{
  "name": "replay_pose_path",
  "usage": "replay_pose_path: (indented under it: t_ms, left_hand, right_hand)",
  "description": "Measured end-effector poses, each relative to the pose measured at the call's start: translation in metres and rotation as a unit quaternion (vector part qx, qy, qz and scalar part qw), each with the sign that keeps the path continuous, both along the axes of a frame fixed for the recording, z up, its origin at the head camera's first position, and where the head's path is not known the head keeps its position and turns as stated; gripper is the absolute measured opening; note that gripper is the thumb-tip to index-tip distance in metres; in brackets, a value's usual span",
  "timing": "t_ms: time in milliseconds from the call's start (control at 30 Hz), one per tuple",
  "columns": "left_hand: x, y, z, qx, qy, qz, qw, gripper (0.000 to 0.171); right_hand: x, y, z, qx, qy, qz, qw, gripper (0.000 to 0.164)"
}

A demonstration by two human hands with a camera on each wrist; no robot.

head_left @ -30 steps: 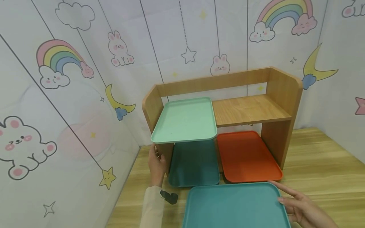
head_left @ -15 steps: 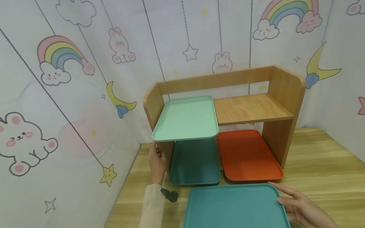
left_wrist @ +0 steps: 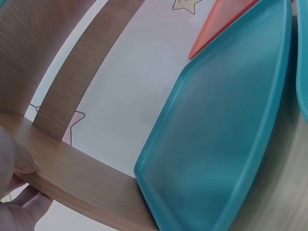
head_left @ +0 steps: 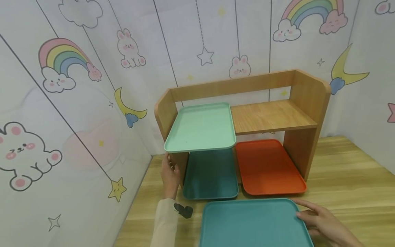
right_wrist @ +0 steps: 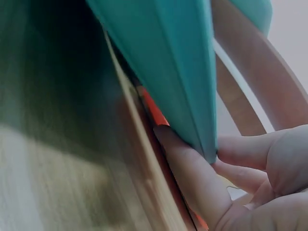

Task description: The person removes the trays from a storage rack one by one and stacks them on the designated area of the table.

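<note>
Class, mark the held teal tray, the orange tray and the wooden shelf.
Held teal tray [head_left: 254, 223]: head view, inner surface.
Orange tray [head_left: 271, 168]: head view, inner surface.
Wooden shelf [head_left: 274, 116]: head view, bare upper board.

A shelf [head_left: 273, 116] stands on the far part of the surface [head_left: 345, 178], before the wall [head_left: 216, 34]. An upper tray [head_left: 202, 127] lies on its left half; beneath, a left tray [head_left: 212, 175] sits beside a right tray [head_left: 270, 168], both jutting nearer than the shelf. A near tray [head_left: 254, 223] is before these two.

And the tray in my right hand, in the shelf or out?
Out: the head view shows the right hand holding the teal tray in front of the wooden shelf.
</note>
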State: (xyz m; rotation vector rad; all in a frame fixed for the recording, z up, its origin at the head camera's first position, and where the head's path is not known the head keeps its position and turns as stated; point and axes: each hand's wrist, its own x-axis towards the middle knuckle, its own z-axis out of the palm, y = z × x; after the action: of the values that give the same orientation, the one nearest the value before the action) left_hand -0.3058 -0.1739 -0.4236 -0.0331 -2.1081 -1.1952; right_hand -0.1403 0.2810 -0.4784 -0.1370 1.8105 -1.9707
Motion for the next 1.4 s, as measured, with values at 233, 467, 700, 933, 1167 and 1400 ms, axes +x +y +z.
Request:
replay_pose_path:
  t_ms: [233, 467, 700, 933, 1167, 1400]
  left_hand:
    - [0.000, 0.000, 0.001, -0.002, 0.004, -0.001, 1.0000, 0.056]
    - [0.000, 0.000, 0.000, -0.005, 0.005, -0.002, 1.0000, 0.055]
    - [-0.001, 0.000, -0.001, -0.010, 0.015, -0.001, 0.9998, 0.054]
    - [-0.002, -0.001, -0.001, -0.013, 0.015, 0.002, 0.9998, 0.053]
    - [-0.002, -0.001, 0.000, -0.011, 0.024, -0.001, 0.9996, 0.053]
    - [-0.001, -0.001, 0.000, -0.005, 0.020, -0.004, 0.9998, 0.053]
  right_hand:
    - [-0.003, 0.000, -0.005, 0.083, 0.021, -0.019, 0.996, 0.064]
    - [-0.004, -0.006, -0.008, 0.198, 0.077, -0.040, 0.976, 0.065]
    - [-0.007, -0.015, -0.004, 0.288, 0.083, -0.074, 0.951, 0.060]
    - [-0.009, -0.014, -0.006, 0.296, 0.106, -0.049, 0.948, 0.056]
    - [-0.007, -0.015, -0.005, 0.311, 0.126, -0.049, 0.941, 0.055]
    - [-0.006, -0.018, -0.006, 0.327, 0.141, -0.052, 0.933, 0.054]
